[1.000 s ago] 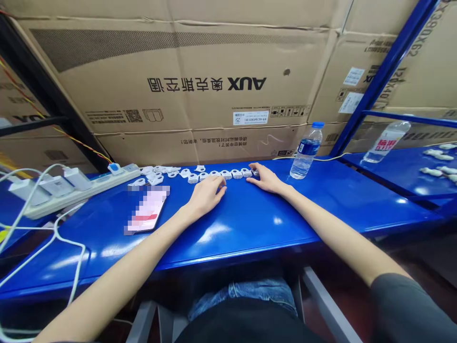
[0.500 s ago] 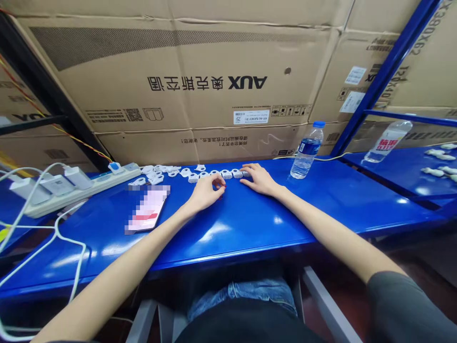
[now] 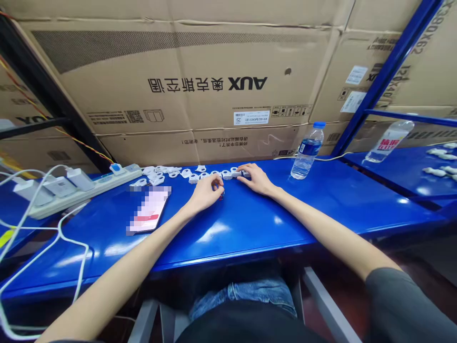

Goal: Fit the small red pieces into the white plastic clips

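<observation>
Several small white ring-shaped parts (image 3: 226,175) stand in a row near the back of the blue table (image 3: 250,224). My left hand (image 3: 207,191) is closed just in front of the row, its fingers curled around something small and dark that I cannot make out. At the right end of the row my right hand (image 3: 256,179) has its fingers apart, with the fingertips touching the white parts there. More white parts (image 3: 157,175) lie in a loose heap at the left, behind a phone (image 3: 152,209).
A water bottle (image 3: 307,151) stands right of my right hand, and another bottle (image 3: 389,141) stands farther right. A power strip (image 3: 85,190) with chargers and white cables lies at the left. Large cardboard boxes (image 3: 214,52) rise behind the table.
My right fingers have shifted slightly left along the row. A small dark item now shows below my left fingertips. The view has moved a little.
</observation>
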A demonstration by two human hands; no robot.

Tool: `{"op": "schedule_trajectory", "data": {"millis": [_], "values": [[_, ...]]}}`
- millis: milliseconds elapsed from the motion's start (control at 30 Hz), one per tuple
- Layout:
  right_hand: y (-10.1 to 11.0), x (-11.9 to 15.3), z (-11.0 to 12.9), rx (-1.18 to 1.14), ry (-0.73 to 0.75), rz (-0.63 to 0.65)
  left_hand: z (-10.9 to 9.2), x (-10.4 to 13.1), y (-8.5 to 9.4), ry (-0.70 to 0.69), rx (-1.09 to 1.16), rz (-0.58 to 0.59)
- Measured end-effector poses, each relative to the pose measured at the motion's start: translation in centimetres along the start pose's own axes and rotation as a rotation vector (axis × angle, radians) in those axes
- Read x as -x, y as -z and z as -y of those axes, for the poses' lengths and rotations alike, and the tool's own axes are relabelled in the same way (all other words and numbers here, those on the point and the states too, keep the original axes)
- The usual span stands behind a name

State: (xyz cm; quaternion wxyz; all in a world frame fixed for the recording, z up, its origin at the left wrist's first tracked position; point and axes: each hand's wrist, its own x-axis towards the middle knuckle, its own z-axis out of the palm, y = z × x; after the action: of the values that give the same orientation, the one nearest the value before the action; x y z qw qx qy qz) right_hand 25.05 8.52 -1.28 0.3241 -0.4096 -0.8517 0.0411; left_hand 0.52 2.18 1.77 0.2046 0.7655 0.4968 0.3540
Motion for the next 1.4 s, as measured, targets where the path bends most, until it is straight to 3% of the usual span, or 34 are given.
{"op": "schedule_trajectory", "data": {"millis": [300, 500, 1000, 1400], "values": [[0.7, 1.4, 2.7, 0.013, 0.182, 0.021, 1.5, -0.6, -0.5, 0.047, 0.241, -0.009], [1.0, 1.8, 4.1, 0.060, 0.194, 0.053, 1.8, -0.9, -0.1, 0.072, 0.317, 0.002], [1.0, 1.9, 4.2, 0.107, 0.223, 0.075, 2.1, -1.1, 0.1, 0.079, 0.368, 0.029], [0.6, 2.0, 4.4, 0.095, 0.232, 0.053, 0.2, -0.5, 0.4, 0.036, 0.267, -0.169]]}}
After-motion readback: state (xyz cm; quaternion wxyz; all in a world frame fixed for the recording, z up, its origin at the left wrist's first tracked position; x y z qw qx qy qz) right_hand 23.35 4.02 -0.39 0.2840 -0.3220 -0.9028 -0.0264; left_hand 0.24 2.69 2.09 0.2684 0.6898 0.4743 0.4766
